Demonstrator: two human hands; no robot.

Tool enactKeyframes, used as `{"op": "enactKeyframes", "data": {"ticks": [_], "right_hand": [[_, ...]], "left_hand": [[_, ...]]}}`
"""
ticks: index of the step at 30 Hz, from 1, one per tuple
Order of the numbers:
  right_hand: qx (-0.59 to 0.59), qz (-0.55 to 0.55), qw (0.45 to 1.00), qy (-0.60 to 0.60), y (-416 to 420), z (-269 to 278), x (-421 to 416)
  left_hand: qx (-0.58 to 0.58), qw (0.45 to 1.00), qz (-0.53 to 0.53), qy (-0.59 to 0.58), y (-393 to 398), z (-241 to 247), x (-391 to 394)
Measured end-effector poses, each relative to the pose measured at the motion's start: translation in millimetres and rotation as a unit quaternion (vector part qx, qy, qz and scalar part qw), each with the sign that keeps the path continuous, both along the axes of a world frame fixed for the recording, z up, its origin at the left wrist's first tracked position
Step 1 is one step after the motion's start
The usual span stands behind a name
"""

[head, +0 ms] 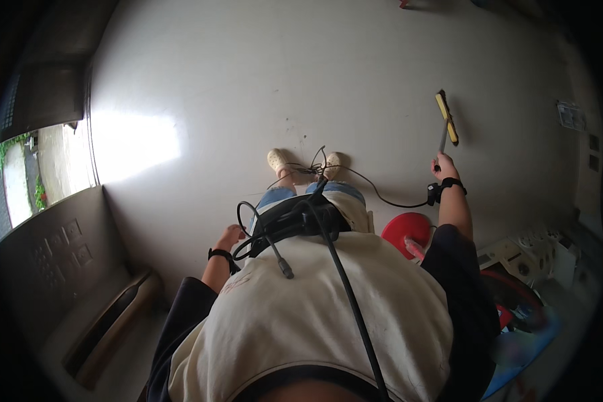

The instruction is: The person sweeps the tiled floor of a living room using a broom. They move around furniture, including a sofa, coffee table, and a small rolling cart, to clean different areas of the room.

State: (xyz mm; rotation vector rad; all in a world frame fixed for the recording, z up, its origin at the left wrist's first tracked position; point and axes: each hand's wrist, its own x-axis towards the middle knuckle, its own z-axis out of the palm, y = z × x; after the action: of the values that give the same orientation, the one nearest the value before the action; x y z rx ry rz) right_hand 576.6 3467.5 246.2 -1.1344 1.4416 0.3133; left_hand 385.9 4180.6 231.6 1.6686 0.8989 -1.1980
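Note:
My right hand (445, 166) grips the grey handle of a broom (442, 135) out to the right. Its yellow head (447, 118) with dark bristles points away from me, over the pale floor. A black strap with a small device (433, 193) sits on that wrist, and a cable runs from it. My left hand (232, 234) hangs beside my hip, close to a loop of black cable (245, 203). Its fingers are partly hidden, and I cannot tell whether they are closed. A black waist pouch (301, 218) lies across my front.
Cables (314, 168) dangle before my shoes. To the right stand a red round base (407, 235) and an electric fan (512, 301). A wooden armrest (113, 326) is at lower left. An open doorway (50, 166) lets in light on the left.

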Motion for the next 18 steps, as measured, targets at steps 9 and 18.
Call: {"op": "enactKeyframes", "data": {"ticks": [9,18], "right_hand": [[0.048,-0.091,0.994,-0.020,24.4,-82.9,-46.2],[-0.019,0.054,0.998,-0.037,102.7,-51.5,-93.6]], "left_hand": [[-0.033,0.988,0.018,-0.153,9.8,-17.7,-33.3],[-0.088,0.969,0.038,-0.226,43.3,-41.2,-11.7]]}}
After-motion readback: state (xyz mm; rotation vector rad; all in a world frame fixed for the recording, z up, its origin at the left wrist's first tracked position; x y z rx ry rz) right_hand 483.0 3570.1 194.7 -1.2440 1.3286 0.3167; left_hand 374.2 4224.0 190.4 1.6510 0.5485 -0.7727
